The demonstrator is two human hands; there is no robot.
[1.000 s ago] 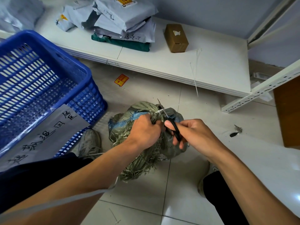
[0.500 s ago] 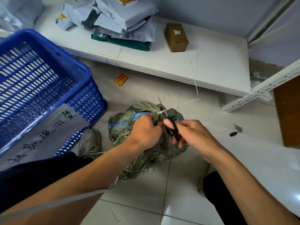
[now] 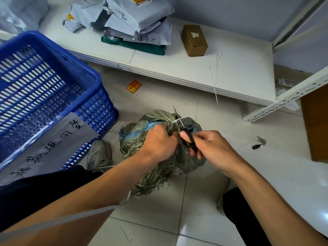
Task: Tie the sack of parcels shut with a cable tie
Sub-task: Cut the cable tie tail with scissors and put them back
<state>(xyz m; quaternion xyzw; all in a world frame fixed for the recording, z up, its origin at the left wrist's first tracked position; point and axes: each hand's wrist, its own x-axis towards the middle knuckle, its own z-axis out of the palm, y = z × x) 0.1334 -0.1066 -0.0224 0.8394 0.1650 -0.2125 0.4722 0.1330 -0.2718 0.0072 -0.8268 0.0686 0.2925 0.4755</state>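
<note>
Sack neck [image 3: 166, 120] in left hand [image 3: 159, 142], scissors [image 3: 190, 141] in right hand [image 3: 211, 148]

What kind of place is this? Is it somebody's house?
Most likely a parcel storeroom or depot. Grey mailer bags are piled on a low white shelf near a cardboard box, and a big blue crate and a woven sack stand on the tiled floor.

Blue crate [image 3: 71, 59] left on floor, handwritten sign [image 3: 53, 144] against its near wall. White shelf [image 3: 239, 71] across far side: mailers [image 3: 138, 20] stacked left, box [image 3: 194, 40] just right of them. Red sticker [image 3: 134, 86] on tiles near shelf.
</note>
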